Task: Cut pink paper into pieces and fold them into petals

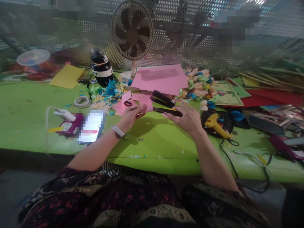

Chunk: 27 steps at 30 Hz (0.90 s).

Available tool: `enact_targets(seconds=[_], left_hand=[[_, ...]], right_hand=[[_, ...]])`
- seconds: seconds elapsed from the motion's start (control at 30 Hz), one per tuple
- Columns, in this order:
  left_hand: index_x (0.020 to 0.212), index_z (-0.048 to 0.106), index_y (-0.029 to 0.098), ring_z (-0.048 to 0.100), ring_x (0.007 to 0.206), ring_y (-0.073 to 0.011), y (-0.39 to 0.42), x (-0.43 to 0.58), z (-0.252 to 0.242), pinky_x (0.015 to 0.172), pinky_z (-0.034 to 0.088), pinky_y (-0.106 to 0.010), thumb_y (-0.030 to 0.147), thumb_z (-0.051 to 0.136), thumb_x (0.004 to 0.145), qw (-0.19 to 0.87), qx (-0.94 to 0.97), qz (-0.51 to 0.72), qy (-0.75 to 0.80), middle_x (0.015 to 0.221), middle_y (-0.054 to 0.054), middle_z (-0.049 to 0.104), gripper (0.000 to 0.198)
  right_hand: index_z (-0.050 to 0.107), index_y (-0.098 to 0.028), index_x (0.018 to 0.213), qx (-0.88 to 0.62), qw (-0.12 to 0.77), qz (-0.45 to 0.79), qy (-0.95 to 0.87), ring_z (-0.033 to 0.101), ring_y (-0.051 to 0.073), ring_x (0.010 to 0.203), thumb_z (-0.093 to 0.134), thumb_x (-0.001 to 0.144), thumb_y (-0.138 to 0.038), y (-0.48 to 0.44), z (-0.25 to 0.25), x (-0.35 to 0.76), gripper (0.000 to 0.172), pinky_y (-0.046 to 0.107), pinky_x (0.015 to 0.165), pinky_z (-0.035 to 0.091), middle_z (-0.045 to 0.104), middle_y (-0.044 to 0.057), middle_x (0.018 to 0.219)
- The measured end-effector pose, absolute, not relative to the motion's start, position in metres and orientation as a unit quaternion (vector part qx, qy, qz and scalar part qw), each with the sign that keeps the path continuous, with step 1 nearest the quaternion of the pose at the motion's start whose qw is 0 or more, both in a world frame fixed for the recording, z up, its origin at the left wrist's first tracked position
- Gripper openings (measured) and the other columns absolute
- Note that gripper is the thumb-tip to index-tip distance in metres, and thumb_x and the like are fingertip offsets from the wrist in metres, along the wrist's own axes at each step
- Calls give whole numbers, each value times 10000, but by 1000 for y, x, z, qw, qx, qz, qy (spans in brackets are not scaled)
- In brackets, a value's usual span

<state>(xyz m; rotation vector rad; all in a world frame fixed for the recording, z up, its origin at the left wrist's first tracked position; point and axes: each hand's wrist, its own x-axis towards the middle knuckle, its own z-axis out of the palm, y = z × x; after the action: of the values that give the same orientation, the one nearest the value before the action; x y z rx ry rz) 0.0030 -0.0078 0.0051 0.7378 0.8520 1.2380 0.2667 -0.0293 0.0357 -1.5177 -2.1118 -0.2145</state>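
Between finger and thumb, my left hand (pixel 130 117) pinches a small pink paper piece (pixel 146 104). My right hand (pixel 188 119) is closed on a black stapler (pixel 168 111), whose far end is at the paper's right edge. Another black stapler-like object (pixel 163 97) lies just above it; whether the two are joined I cannot tell. More pink paper pieces (pixel 120 108) and a black ring-shaped handle (pixel 127 103) are beyond my left hand. A large pink sheet (pixel 161 78) lies behind them.
A fan (pixel 132 34) and a black bottle (pixel 102 71) stand at the back. Paper scraps (pixel 102 99) and a tape roll (pixel 82 101) lie left, near a lit phone (pixel 91 128). On the right are a yellow glue gun (pixel 217 126), its cord, and folded paper pieces (pixel 198 83).
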Motion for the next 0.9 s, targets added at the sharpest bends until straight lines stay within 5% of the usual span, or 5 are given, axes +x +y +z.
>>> enact_targets(seconds=[0.9], left_hand=[[776,800,190,726,875,-147,-9,8,8,899,560,-304,263,936,703,674,278,555,402,879,-29,789,170]], right_hand=[[839,-211,1024,-565,263,-59,-780,715,295,894,665,911,-604,-34,38,262,444,396,762,517,790,117,992]])
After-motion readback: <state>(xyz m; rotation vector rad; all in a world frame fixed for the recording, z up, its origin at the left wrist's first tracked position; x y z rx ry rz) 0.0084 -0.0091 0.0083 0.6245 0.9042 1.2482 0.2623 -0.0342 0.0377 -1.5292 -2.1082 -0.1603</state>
